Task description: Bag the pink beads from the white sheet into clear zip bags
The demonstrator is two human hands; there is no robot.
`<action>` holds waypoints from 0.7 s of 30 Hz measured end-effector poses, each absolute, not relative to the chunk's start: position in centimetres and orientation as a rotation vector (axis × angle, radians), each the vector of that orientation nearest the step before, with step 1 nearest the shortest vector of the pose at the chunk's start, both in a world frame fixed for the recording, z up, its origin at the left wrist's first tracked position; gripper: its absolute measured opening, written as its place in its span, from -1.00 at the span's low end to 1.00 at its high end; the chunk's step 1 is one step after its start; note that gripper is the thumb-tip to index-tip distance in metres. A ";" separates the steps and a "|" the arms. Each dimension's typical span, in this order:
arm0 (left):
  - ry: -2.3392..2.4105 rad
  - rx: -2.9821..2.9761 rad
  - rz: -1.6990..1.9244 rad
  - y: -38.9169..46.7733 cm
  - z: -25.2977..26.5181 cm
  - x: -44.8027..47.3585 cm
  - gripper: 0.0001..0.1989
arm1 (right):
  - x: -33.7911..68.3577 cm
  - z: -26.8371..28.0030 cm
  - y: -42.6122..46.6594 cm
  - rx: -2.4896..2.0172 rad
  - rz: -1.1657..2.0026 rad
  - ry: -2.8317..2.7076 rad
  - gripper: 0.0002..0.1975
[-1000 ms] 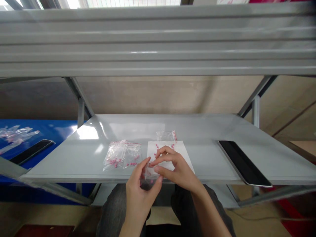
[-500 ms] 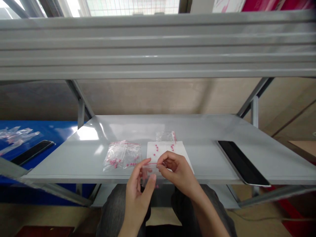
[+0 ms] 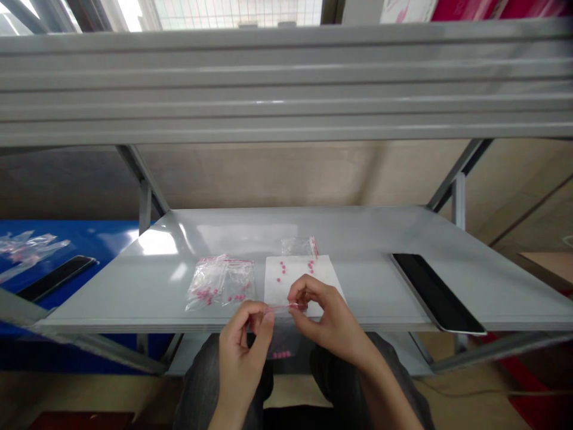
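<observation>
L hand (image 3: pixel 244 346) & R hand (image 3: pixel 326 313) are both pinching the bag (image 3: pixel 283 334) by its red top edge; it's hanging btwn them at the shelf's (image 3: pixel 358 239) front edge, w/ pink pills (image 3: pixel 282 355) lying at its bottom. Others are sitting on the paper (image 3: pixel 298 266); filled bags (image 3: pixel 239 280) are resting L of it, tablet (image 3: pixel 436 292) R.

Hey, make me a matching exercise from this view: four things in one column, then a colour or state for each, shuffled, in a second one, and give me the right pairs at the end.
Things
1. Held bag
2. Tablet
3. Paper
4. Bag behind the paper

Colours and states
A. White, with loose pink pieces on it
B. Clear, with red at its right end
C. Black, with a silver edge
D. Clear, with a row of pink pieces along its bottom

Right pairs: 1-D, 2-C, 3-A, 4-B
</observation>
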State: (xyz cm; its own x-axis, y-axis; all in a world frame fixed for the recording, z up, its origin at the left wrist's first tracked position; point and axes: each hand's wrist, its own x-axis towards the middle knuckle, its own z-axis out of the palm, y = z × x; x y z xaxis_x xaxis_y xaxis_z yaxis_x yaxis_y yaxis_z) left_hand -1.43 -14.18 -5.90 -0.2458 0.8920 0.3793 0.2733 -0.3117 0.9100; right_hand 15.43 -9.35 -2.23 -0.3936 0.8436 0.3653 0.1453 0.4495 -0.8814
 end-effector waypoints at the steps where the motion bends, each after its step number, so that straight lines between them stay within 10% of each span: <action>1: 1.419 1.513 1.593 -14.2 -5.9 -1.5 -0.81 | 15.5 -2.2 -9.4 -0.835 0.981 -1.833 -0.77; 21: 1.335 1.810 1.551 -14.5 -5.4 -1.1 -0.89 | 14.8 -1.9 -10.0 -0.762 0.913 -1.866 -0.78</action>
